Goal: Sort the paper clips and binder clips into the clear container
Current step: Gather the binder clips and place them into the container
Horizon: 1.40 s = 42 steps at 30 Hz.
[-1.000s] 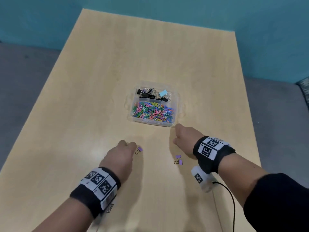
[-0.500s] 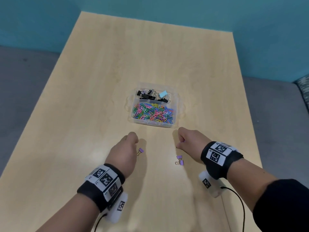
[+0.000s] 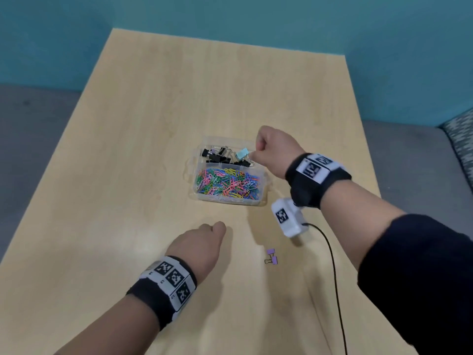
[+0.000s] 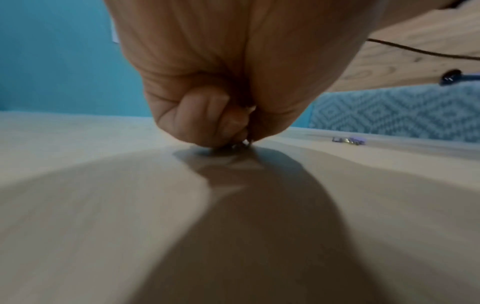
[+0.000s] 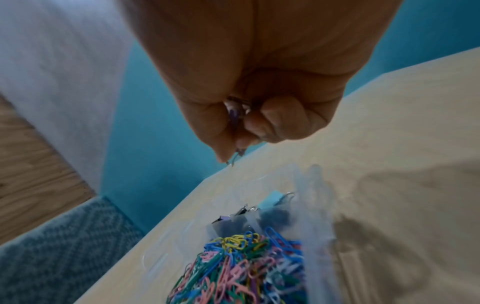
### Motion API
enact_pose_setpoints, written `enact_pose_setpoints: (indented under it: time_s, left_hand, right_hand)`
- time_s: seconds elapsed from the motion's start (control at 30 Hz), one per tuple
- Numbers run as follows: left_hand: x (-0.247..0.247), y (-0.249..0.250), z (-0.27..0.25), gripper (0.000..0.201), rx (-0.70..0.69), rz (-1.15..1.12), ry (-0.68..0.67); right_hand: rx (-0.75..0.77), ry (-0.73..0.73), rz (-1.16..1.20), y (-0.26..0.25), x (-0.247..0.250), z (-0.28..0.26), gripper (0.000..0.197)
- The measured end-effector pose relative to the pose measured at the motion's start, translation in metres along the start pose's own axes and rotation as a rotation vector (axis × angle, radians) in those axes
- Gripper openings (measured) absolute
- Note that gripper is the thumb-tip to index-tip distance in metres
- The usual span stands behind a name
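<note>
Right hand (image 3: pixel 275 149) has swung up over the container (image 3: pixel 263 198), pinching a purple binder clip (image 5: pixel 235 115). Left hand (image 3: pixel 202 248) pinches another on the table (image 3: pixel 128 175). Nearly done, two purple clips (image 3: pixel 271 257) left lying there.

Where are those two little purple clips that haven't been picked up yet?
In the head view, the two purple binder clips lie together on the wooden table, nearer than the clear container, right of the left hand.

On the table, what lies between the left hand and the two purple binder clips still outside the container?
Only bare tabletop shows between the left hand and the purple binder clips in the head view.
</note>
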<state>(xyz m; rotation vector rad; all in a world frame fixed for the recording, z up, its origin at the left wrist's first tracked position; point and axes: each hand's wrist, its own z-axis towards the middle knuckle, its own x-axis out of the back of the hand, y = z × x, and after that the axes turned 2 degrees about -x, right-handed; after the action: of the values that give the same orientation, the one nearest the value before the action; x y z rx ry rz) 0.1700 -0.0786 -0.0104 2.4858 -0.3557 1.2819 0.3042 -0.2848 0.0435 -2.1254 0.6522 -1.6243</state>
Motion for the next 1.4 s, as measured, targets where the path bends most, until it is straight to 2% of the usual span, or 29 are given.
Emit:
enact_pose_setpoints:
  time_s: [0.07,0.13,0.2,0.3,0.37,0.43,0.53,0.57,0.63,0.73,0.83,0.93,1.07,1.1,1.17,1.23,1.4]
  left_hand:
    - [0.005,0.002,0.001,0.023,-0.008,0.009,-0.025]
    - [0.008,0.001,0.001,0.020,-0.001,-0.030,-0.010]
    - [0.014,-0.003,0.003,0.015,0.014,-0.104,0.049]
    - [0.041,-0.010,0.018,0.013,-0.006,-0.166,0.199]
    - [0.067,-0.015,0.037,0.014,-0.035,-0.128,0.318]
    - [0.092,-0.018,0.057,0.011,-0.053,-0.079,0.393]
    - [0.121,-0.020,0.088,0.014,-0.039,-0.018,0.415]
    - [0.127,-0.020,0.097,0.013,-0.049,-0.001,0.421]
    - [0.136,-0.017,0.108,0.012,-0.078,0.043,0.454]
    - [0.135,-0.001,0.104,0.024,-0.123,0.052,0.557]
    - [0.115,0.027,0.079,0.018,-0.253,-0.027,0.622]
    - [0.085,0.049,0.047,0.015,-0.325,-0.121,0.519]
    - [0.027,0.067,0.013,0.014,-0.268,-0.165,0.153]
    - [0.014,0.068,0.008,0.015,-0.270,-0.180,0.099]
    - [-0.006,0.070,0.005,0.019,-0.257,-0.205,0.068]
    - [-0.017,0.071,0.007,0.018,-0.235,-0.219,0.095]
    - [-0.023,0.070,0.012,0.012,-0.171,-0.328,0.140]
  right_hand:
    - [0.030,-0.088,-0.041,-0.009,-0.005,0.012,0.021]
    - [0.054,-0.166,-0.140,-0.011,-0.008,0.014,0.030]
    - [0.079,-0.147,-0.256,-0.007,-0.004,0.005,0.035]
    - [0.110,-0.072,-0.231,0.011,0.001,-0.035,0.010]
    - [0.075,-0.152,-0.225,0.029,-0.003,-0.073,0.006]
    - [0.010,-0.302,-0.239,0.047,-0.014,-0.111,0.012]
    - [-0.038,-0.438,-0.264,0.064,-0.036,-0.154,0.037]
    - [-0.034,-0.445,-0.268,0.067,-0.044,-0.163,0.043]
    - [-0.010,-0.415,-0.293,0.070,-0.060,-0.174,0.043]
    - [0.049,-0.302,-0.294,0.076,-0.078,-0.178,0.023]
    - [0.094,-0.264,-0.294,0.082,-0.085,-0.176,0.017]
    - [0.096,-0.276,-0.229,0.081,-0.080,-0.173,0.020]
    - [0.088,-0.252,-0.194,0.078,-0.078,-0.171,0.017]
    - [0.097,-0.261,-0.198,0.079,-0.078,-0.171,0.018]
    - [0.115,-0.281,-0.199,0.080,-0.078,-0.171,0.018]
    - [0.119,-0.281,-0.169,0.079,-0.075,-0.170,0.013]
    - [0.137,-0.294,-0.136,0.072,-0.077,-0.167,0.010]
